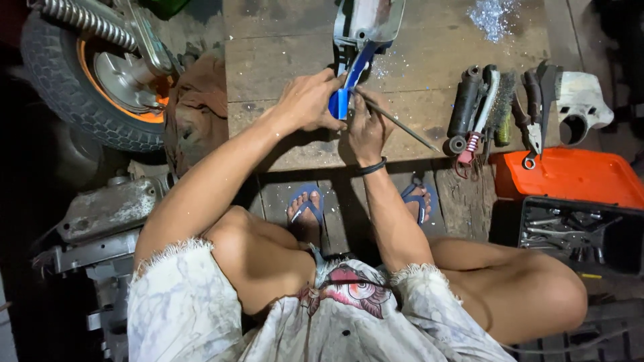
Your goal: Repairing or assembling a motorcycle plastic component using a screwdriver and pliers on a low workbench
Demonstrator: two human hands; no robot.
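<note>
One knobbly rubber tyre fills the top left corner, black tread around an orange rim, with one ribbed chrome spring slanting across it. One wooden surface comes next, rough planks, scuffed, dusted with pale shavings near the far edge. Two cases sit at the right: one orange plastic lid, smooth and rectangular, and below it one black tray holding a jumble of metal tools, too dark to count. One grey metal engine casing lies low on the left, dull and grimy, and one brown rag is crumpled beside the wheel.

On the surface itself, one blue and white plastic panel, curved and glossy, points toward the person. The left hand is clamped on its near end, fingers curled tight round the blue edge. The right hand pinches one thin metal rod, its tip against that same end, the shaft running out to the right. One black band circles that wrist.

Further right, a cluster of handles and grips, black rubber, one red coil, then one pair of pliers and one white moulded bracket. Two blue sandals below.
</note>
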